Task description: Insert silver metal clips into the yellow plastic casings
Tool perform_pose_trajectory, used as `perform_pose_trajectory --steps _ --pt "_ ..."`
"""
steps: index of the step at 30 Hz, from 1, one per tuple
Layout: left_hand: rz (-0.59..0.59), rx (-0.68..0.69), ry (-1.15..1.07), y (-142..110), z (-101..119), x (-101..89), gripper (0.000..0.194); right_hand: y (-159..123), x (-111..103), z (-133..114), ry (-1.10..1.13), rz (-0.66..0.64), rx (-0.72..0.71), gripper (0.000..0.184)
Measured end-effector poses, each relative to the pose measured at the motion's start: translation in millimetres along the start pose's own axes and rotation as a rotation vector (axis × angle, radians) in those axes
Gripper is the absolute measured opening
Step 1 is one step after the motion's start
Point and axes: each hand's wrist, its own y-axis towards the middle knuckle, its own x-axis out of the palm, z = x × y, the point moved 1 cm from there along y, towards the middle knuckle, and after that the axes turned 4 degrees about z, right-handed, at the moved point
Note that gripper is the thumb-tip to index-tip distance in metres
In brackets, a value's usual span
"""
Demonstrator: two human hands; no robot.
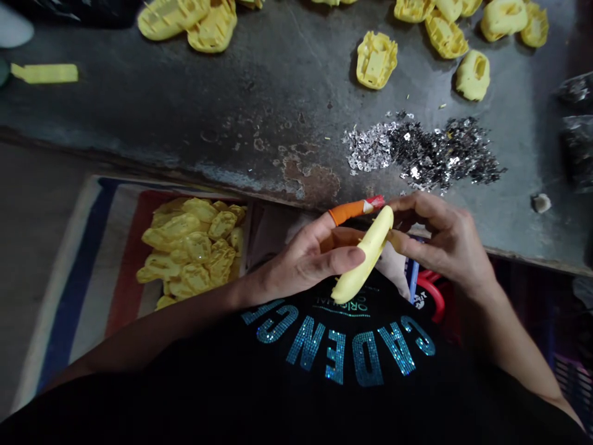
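Note:
A yellow plastic shell [364, 259], smooth and curved on its outer face, is held tilted in front of my chest. My left hand [319, 253] grips it with the thumb on the outer face; an orange sleeve with a red tip covers one finger. My right hand [433, 238] has its fingers pinched at the shell's upper right edge. Whether a small part sits between those fingertips is hidden. Just beyond the hands, a pile of small shiny metal pieces [426, 151] lies spread on the grey worktable [185, 117].
More yellow shells [377, 60] lie along the table's far side, several of them at the upper right. A box of yellow shells [189, 247] stands below the table edge on the left. A yellow strip [46, 73] is at the far left, and clear bags [577, 136] are at the right.

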Motion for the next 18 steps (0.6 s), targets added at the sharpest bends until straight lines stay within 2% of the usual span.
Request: perform_pose_trajectory --steps 7,13,15,18 --pt "0.015 0.011 0.343 -8 0 -8.7 0.074 -17 18 1 -0.126 0.209 -0.137 0.024" --pt "0.045 0.023 0.378 -7 1 -6.9 0.068 -30 28 7 -0.144 0.329 -0.15 0.024" --pt "0.015 0.058 0.421 -9 5 -11.0 0.065 -38 34 11 -0.066 0.357 -0.086 0.021" --pt "-0.09 0.195 0.563 -10 15 -20.2 0.063 -49 49 19 0.275 0.365 0.201 0.024"
